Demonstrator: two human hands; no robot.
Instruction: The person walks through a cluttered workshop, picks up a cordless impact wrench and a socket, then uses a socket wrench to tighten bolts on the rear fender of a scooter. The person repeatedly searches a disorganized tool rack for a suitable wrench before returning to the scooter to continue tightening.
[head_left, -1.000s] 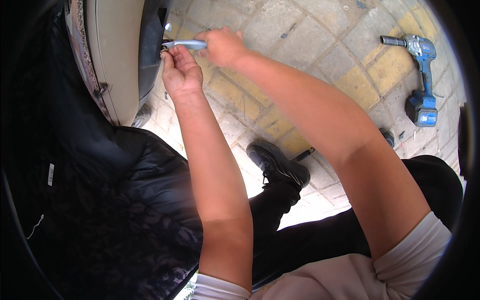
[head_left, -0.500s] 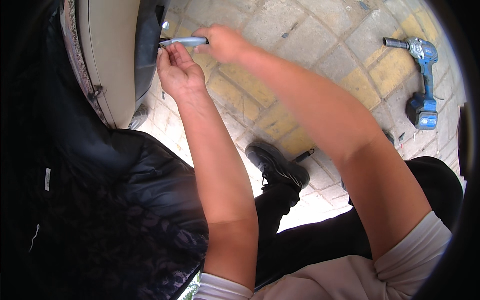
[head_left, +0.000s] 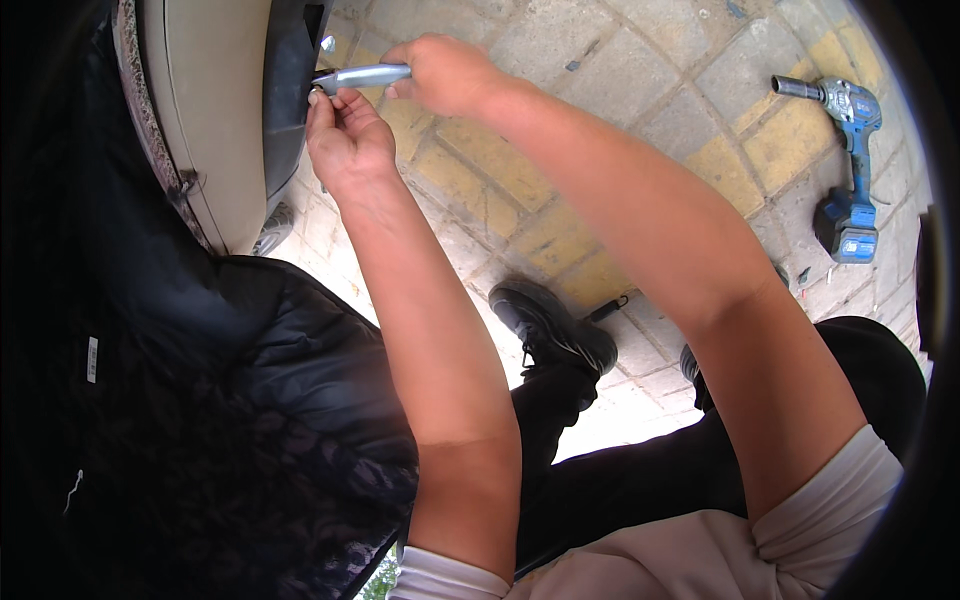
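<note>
My right hand (head_left: 440,72) is closed on a silver-grey hand tool (head_left: 370,74) that lies horizontally, its tip at a dark panel (head_left: 287,120) on the side of a beige vehicle body (head_left: 205,110) at the upper left. My left hand (head_left: 345,135), palm up, has its fingers curled at that tip, just below the tool. They pinch something small there, too hidden by the fingertips and tool to make out.
A blue cordless impact wrench (head_left: 855,170) with a socket lies on grey and yellow pavers (head_left: 650,90) at the right. A black padded cover (head_left: 200,400) fills the lower left. My black shoe (head_left: 545,325) is below, near a small dark rod-like piece (head_left: 607,309).
Both hands and the tool have shifted slightly left and upward in the picture. The view has also moved a little, with the impact wrench appearing slightly lower and farther right.
</note>
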